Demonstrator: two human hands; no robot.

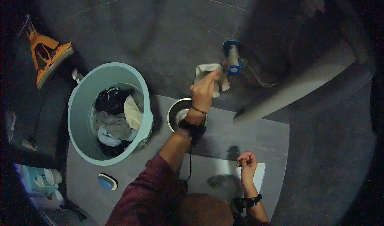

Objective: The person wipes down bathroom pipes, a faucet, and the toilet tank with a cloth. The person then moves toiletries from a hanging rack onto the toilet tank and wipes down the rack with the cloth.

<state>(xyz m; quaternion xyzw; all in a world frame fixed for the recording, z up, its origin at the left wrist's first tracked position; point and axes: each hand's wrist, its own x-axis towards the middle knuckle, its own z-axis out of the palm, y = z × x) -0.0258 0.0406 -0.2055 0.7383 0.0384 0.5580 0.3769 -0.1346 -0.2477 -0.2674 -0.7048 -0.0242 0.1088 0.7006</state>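
Note:
My left hand (203, 90) reaches forward with its fingers long against a whitish cloth (206, 69), which lies on the dark wall beside a short pipe fitting (233, 62) with a blue ring. The thumb side and the exact grip are partly hidden. Under my left wrist stands a round metal bowl (172, 118) with something pale inside, partly covered by the forearm. My right hand (248, 165) is held low on the right, above a white flat surface (259, 177). Its fingers are loosely bent, and I see nothing in them.
A pale green tub (74, 122) with several dark and light garments stands on the left. Near it, a blue-and-white brush (107, 182) lies on the tiled floor. An orange brush (50, 46) hangs at the upper left. A thick pale pipe (296, 90) slants across the right.

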